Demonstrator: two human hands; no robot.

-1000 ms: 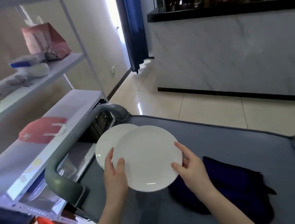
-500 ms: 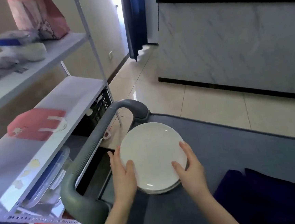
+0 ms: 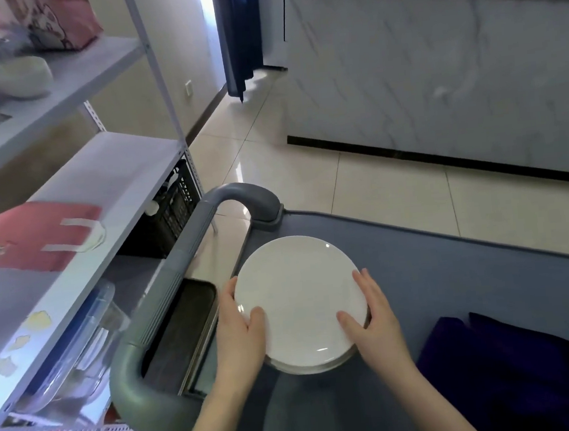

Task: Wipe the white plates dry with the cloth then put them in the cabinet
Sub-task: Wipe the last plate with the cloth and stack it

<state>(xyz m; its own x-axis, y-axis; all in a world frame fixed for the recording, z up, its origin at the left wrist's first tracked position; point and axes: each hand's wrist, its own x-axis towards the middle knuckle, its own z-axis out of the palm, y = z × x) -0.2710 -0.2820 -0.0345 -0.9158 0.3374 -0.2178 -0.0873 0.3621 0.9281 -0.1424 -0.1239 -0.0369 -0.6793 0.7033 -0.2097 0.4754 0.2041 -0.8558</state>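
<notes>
Now the two white plates [image 3: 300, 296] sit squarely one on the other, where a second ago we had them fanned apart with the lower one poking out toward the cart's grey handle [image 3: 190, 258]. Only a thin edge of the lower plate shows under the near rim of the top one. We read this as the wiping being finished and the pair gathered for carrying, so what remains is the trip to the cabinet; we cannot tell which piece of furniture that is. The stack is over the cart [image 3: 453, 269] top, just to the right of the handle, and we cannot tell whether it rests there or is already slightly lifted. Our left hand [image 3: 240, 336] holds the rim on the handle side, thumb lying on the top plate and fingers running along the edge. Our right hand [image 3: 375, 324] holds the opposite rim the same way. The dark blue cloth [image 3: 516, 367] lies farther from the handle, beyond the right hand, and neither hand touches it.
</notes>
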